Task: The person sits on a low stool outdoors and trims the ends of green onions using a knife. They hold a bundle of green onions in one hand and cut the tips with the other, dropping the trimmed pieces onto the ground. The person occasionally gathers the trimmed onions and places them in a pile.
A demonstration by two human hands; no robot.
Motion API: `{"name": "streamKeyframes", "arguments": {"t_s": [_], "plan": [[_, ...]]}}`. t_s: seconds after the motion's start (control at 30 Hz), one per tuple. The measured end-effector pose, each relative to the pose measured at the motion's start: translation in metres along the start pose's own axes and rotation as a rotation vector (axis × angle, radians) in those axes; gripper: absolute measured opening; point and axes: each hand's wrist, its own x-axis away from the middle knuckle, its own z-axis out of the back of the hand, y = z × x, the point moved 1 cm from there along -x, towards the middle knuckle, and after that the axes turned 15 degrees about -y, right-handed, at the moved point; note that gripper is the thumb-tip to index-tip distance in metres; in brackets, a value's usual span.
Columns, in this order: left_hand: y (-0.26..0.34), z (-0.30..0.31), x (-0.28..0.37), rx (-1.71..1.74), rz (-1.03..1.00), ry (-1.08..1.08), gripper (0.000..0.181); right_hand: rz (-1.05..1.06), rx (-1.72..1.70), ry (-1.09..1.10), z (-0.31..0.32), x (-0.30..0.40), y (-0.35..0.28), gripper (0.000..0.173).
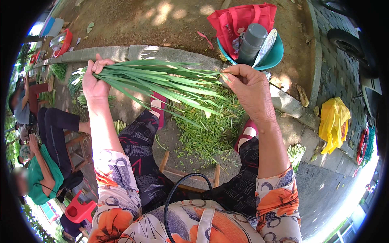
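Note:
A bunch of long flat green leaves, likely Chinese chives (164, 79), stretches sideways in front of me. My left hand (98, 77) grips it near the pale stem ends, which stick out past the fingers on the left. At the other end, my right hand (250, 91) pinches a leaf tip between thumb and forefinger. The remaining tips fan out loosely, some drooping. Below the bunch, a heap of green and yellowish leaf scraps (203, 130) covers the ground between my feet.
Beyond the stone curb (170, 54), a teal basin (275, 57) holds a red bag (225, 27) and a grey flask (252, 42). A yellow plastic bag (334, 124) lies right. More chive bundles (296, 156) rest on the ground. Seated people, one in green (45, 176), and a red stool (79, 208) are left.

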Motion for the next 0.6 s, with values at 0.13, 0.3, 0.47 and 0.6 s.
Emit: {"name": "streamKeyframes", "arguments": {"t_s": [0.13,0.3,0.47,0.6], "plan": [[-0.0004,-0.002,0.0015,-0.01,-0.005,-0.006,0.032,0.048,-0.025,-0.013,-0.0037,0.0006,-0.001,0.013],[0.0003,-0.0013,0.0028,0.008,-0.009,-0.007,0.032,0.034,0.003,-0.027,-0.0037,0.0024,-0.0047,0.014],[0.0018,-0.0001,0.0012,0.008,0.008,-0.001,0.032,0.014,0.012,-0.021,-0.0028,0.002,-0.0029,0.013],[0.0005,-0.0018,0.0025,-0.003,0.016,0.002,0.032,0.024,0.054,-0.01,-0.0039,0.0008,0.0002,0.01]]}}
